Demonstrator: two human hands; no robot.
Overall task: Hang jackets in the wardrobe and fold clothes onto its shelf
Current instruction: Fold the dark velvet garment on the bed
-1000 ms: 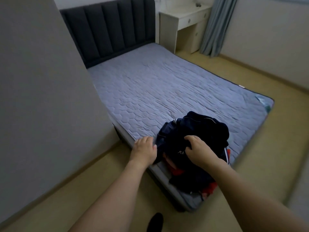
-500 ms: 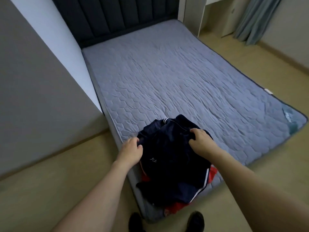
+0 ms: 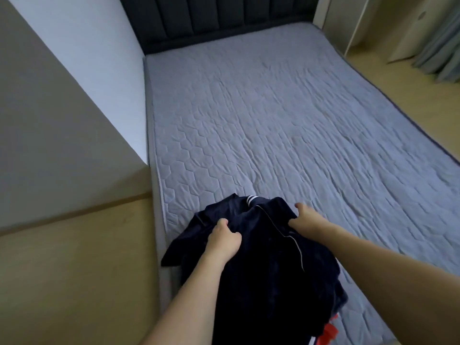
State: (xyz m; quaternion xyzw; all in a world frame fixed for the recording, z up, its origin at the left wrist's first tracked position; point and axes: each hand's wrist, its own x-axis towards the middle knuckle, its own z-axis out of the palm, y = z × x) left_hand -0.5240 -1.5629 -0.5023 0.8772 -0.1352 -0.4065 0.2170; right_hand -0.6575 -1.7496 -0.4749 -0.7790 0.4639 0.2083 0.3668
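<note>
Room: a bedroom with a grey quilted mattress (image 3: 286, 125) running from the near edge to a dark padded headboard (image 3: 224, 16) at the far end; tan floor (image 3: 74, 270) lies to the left and far right.
Left boundary: a plain wall (image 3: 62, 108) stands close along the left side of the bed, leaving only a narrow strip of floor there.
Far right: a pale desk (image 3: 373, 23) and a curtain (image 3: 443, 46) stand well apart from the hands.
Jacket: a navy jacket (image 3: 268, 275) with thin white piping is bunched at the near left corner of the mattress, one part drooping over the left edge.
Underneath: a red garment (image 3: 328, 332) peeks out at the near right of the pile, touching the jacket.
Left hand: the left hand (image 3: 224, 237) has fingers curled into a fistful of navy cloth on the near left of the bunch.
Right hand: the right hand (image 3: 307, 221) pinches a fold on the far right side of the jacket.
Risk, snag: lifting may drag the red garment off the bed, since the two lie tangled together.
Risk, grip: both holds take bunched cloth rather than shoulders, so the jacket may come up twisted and awkward to hang.
Risk, overhang: the drooping part may slide toward the floor if either grip slackens.
Open room: the mattress beyond and to the right is broad enough for spreading the jacket flat; leftward the wall cramps any wide swing.
Wardrobe: not in view, so the path to it cannot be judged.
</note>
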